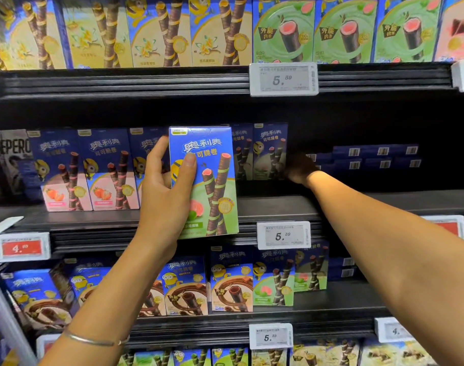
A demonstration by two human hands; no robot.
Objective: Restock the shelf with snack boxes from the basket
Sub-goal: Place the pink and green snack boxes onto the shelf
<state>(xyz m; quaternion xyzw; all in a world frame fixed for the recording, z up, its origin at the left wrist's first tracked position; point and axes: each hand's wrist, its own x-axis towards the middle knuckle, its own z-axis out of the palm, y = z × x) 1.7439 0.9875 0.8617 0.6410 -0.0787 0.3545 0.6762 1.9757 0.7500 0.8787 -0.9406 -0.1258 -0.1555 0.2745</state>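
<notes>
L hand (165, 196) grips a snack box (215, 186) by its left side, thumb curled across the blue front and fingers wrapped behind the edge. The box is upright w/ its green lower half facing out, held in front of the mid shelf (278, 207), its bottom just over the shelf lip. A thin bracelet (93, 339) sits on that wrist. R hand (299, 167) is deep in the same shelf, in shadow beside the standing green boxes (269, 151); can't tell if its fingers are spread or curled. Further right, flat boxes (371, 157) lie stacked at the back. Left of the held box stand strawberry boxes (85, 170). A price tag (283, 235) reading 5.39 is clipped to the shelf edge below.
</notes>
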